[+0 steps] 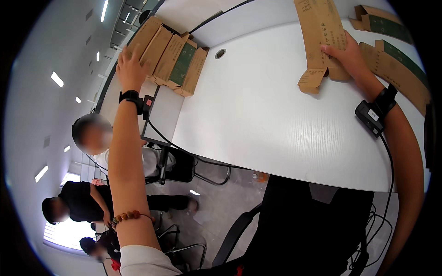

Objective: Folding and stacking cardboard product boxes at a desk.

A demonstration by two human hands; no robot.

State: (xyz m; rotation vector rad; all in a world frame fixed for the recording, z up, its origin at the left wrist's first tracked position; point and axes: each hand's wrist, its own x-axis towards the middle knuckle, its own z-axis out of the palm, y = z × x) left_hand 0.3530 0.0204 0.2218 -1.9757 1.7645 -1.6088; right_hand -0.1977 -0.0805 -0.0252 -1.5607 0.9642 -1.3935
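Our R grip (348, 55) is clamped on a long, open-flapped brown cardbd box (317, 32) nr white worktop (248, 110) far edge; L grip (130, 70), fingers apart, on brown/green cardbd boxes (169, 55), far L corner.

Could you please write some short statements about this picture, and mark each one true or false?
1. The left hand is at a row of cardboard boxes. True.
2. Both wrists are bare. False: a black strap is around the right wrist.
3. The right hand holds a cardboard carton. True.
4. No beads are worn. False: a beaded bracelet circles the left arm.
5. The desk is white. True.
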